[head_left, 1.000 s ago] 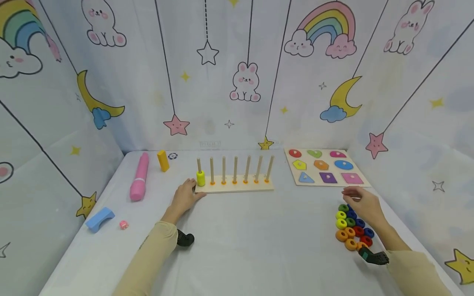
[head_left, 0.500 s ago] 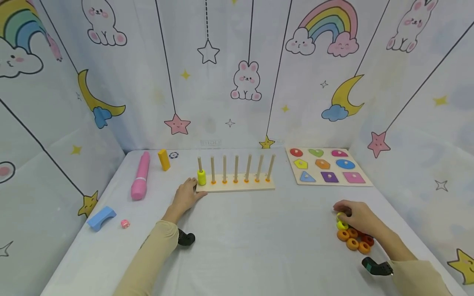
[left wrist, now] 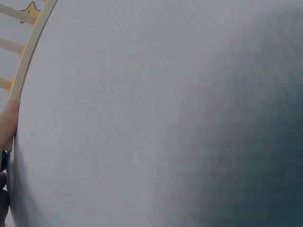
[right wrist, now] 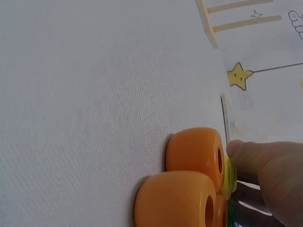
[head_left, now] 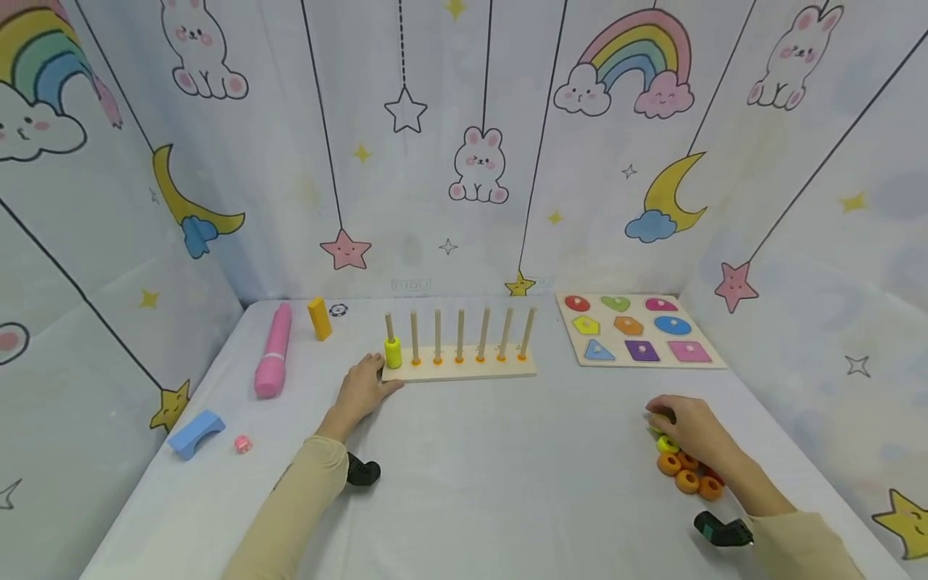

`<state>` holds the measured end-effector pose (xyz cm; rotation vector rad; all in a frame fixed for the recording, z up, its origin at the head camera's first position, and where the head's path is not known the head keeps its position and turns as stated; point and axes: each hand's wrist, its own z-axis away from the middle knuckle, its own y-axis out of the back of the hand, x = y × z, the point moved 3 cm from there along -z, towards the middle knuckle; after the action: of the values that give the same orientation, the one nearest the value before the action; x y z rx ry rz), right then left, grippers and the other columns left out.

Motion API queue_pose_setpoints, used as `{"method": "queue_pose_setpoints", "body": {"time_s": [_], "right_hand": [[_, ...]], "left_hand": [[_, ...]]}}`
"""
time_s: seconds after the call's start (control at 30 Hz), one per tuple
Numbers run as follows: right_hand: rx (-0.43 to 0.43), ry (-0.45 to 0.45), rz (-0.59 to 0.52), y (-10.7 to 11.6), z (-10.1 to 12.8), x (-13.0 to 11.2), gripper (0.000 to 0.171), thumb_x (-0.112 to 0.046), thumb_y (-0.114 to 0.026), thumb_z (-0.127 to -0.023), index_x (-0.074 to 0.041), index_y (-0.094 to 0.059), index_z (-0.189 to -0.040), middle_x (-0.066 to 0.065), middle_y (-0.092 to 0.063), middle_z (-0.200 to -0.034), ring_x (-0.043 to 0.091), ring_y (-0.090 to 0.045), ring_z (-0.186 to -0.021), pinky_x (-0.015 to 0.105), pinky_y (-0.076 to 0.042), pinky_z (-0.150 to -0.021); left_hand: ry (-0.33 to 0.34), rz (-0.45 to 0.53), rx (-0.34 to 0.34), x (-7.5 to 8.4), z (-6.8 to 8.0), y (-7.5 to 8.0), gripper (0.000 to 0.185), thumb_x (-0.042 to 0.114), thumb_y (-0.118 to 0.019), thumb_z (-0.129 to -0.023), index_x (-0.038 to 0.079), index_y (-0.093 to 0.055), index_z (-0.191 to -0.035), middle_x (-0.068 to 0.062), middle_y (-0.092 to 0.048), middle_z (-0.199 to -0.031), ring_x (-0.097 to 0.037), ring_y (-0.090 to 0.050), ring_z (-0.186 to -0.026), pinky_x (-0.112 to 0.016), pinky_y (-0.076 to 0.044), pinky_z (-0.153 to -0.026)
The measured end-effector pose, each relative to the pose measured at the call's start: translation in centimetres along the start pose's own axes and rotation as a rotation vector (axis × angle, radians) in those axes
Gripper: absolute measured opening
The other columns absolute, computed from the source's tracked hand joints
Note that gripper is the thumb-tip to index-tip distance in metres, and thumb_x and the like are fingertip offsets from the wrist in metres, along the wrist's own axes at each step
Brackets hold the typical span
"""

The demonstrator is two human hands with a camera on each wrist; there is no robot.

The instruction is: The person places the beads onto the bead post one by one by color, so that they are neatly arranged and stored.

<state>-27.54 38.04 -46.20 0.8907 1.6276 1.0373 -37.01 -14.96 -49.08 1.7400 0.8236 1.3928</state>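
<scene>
Smooth matt orange rings [right wrist: 194, 156], pale bare-wood peg board [head_left: 459, 366], finely woven white cloth table cover [head_left: 507, 467]

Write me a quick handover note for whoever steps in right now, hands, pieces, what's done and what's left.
Left hand rests open against the left end of the peg board.
Right hand sits over the ring pile, fingers curled at a yellow ring; a firm hold can't be confirmed.
Done: one yellow ring on the leftmost peg.
Left: six pegs bare; orange rings and others under the hand lie loose.
</scene>
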Motion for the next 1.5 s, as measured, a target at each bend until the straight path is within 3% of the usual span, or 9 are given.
{"method": "queue_pose_setpoints", "body": {"time_s": [0.17, 0.43, 0.63, 0.87, 1.2, 1.37, 1.5], "right_hand": [[-0.003, -0.022, -0.001, -0.6, -0.1, -0.4, 0.02, -0.007, -0.073, -0.081, -0.003, -0.069, -0.1, 0.009, -0.068, -0.096, 0.026, -0.06, -0.086, 0.049, -0.054, -0.081], [0.035, 0.033, -0.021, -0.7, -1.7, -1.3, 0.023, -0.006, -0.073, -0.082, -0.002, -0.067, -0.103, 0.007, -0.068, -0.094, 0.025, -0.063, -0.086, 0.045, -0.056, -0.077], [0.129, 0.159, -0.145, -0.5, -4.4, -4.1, 0.029, -0.002, -0.073, -0.081, 0.001, -0.064, -0.107, 0.014, -0.067, -0.098, 0.028, -0.065, -0.089, 0.039, -0.058, -0.074], [0.174, 0.313, -0.263, -0.7, -8.4, -10.5, 0.039, 0.002, -0.074, -0.079, -0.003, -0.06, -0.114, 0.012, -0.065, -0.107, 0.024, -0.064, -0.097, 0.037, -0.056, -0.081], [0.244, 0.643, -0.325, -1.8, -15.4, -23.3, 0.035, 0.005, -0.068, -0.082, 0.004, -0.059, -0.116, 0.013, -0.064, -0.111, 0.019, -0.062, -0.099, 0.025, -0.054, -0.085], [0.232, 0.712, -0.331, -3.2, -18.9, -29.1, 0.036, 0.004, -0.066, -0.084, 0.006, -0.057, -0.118, 0.014, -0.064, -0.112, 0.02, -0.063, -0.1, 0.018, -0.051, -0.085], [0.178, 0.711, -0.368, -4.7, -20.9, -32.4, 0.038, 0.003, -0.064, -0.086, 0.005, -0.054, -0.122, 0.014, -0.063, -0.114, 0.019, -0.062, -0.101, 0.015, -0.049, -0.087]], "left_hand": [[-0.002, 0.001, -0.001, -0.1, 0.1, -0.3, 0.07, 0.034, -0.07, -0.085, -0.01, -0.045, -0.133, -0.029, -0.042, -0.138, -0.046, -0.034, -0.13, -0.055, -0.028, -0.108], [0.007, 0.002, -0.004, -0.2, 0.0, -0.3, 0.071, 0.036, -0.069, -0.086, -0.009, -0.044, -0.134, -0.029, -0.041, -0.139, -0.046, -0.034, -0.129, -0.055, -0.029, -0.108], [0.015, -0.002, -0.003, -0.4, -0.1, -0.1, 0.071, 0.036, -0.069, -0.086, -0.009, -0.044, -0.134, -0.03, -0.04, -0.138, -0.047, -0.035, -0.128, -0.056, -0.029, -0.107], [0.007, -0.026, -0.024, -0.3, -0.4, -0.3, 0.07, 0.037, -0.068, -0.086, -0.009, -0.045, -0.133, -0.028, -0.042, -0.138, -0.045, -0.034, -0.13, -0.055, -0.028, -0.108], [0.008, -0.008, -0.029, 0.0, -0.5, 0.2, 0.07, 0.035, -0.069, -0.087, -0.01, -0.045, -0.133, -0.029, -0.041, -0.138, -0.045, -0.034, -0.13, -0.055, -0.028, -0.108], [0.026, 0.003, -0.041, -0.1, -0.4, 0.2, 0.069, 0.036, -0.068, -0.087, -0.009, -0.045, -0.134, -0.028, -0.041, -0.139, -0.044, -0.033, -0.131, -0.054, -0.027, -0.109], [0.026, 0.02, -0.024, -0.3, -0.3, 0.0, 0.068, 0.036, -0.069, -0.086, -0.009, -0.047, -0.132, -0.028, -0.042, -0.138, -0.045, -0.034, -0.13, -0.054, -0.028, -0.109]]}}
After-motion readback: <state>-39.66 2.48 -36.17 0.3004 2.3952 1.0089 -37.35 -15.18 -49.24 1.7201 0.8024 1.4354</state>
